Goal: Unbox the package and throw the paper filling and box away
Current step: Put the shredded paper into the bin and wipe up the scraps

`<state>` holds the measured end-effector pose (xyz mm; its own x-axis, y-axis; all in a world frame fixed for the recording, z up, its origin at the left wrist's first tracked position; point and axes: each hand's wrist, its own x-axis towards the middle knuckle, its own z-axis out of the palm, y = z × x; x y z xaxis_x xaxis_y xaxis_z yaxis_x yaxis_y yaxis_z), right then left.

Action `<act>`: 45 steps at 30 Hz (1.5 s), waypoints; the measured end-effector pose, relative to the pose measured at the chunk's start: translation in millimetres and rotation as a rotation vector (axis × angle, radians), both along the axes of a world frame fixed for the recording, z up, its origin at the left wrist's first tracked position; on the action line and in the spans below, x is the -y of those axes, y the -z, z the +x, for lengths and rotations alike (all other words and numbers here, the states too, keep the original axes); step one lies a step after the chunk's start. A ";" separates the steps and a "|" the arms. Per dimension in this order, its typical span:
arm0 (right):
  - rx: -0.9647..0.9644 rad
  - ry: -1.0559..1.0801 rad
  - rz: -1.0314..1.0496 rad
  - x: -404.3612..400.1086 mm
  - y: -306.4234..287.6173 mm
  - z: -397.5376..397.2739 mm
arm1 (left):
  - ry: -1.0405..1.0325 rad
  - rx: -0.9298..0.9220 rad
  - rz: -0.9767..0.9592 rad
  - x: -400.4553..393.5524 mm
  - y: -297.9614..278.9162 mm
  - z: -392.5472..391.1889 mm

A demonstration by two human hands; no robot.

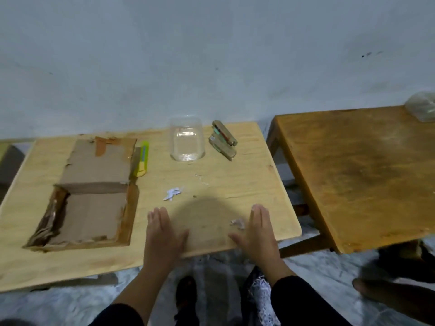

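An opened, flattened cardboard box lies on the left of the light wooden table, flaps spread, with brown tape on its far edge. Two small scraps of white paper rest on the table: one near the middle, another beside my right hand. My left hand and my right hand lie flat, palms down, on the near edge of the table, fingers apart, holding nothing. Crumpled white paper filling shows on the floor below the table by my right sleeve.
A yellow utility knife lies right of the box. A clear plastic container and a small stack of wooden blocks stand at the far side. A darker wooden table stands to the right, with a clear bag on its far corner.
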<state>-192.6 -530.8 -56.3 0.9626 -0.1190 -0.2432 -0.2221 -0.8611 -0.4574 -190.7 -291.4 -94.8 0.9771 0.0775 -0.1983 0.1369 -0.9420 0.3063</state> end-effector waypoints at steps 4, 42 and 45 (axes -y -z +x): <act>0.012 -0.033 -0.013 -15.4 17.4 29.0 | -0.008 0.004 -0.024 -21.0 6.6 38.7; 0.193 -0.235 0.005 -3.2 22.2 33.3 | 0.314 0.199 0.043 33.2 19.8 8.5; 0.231 -0.276 -0.125 -20.1 30.1 49.7 | 0.291 0.220 0.038 33.4 19.7 9.2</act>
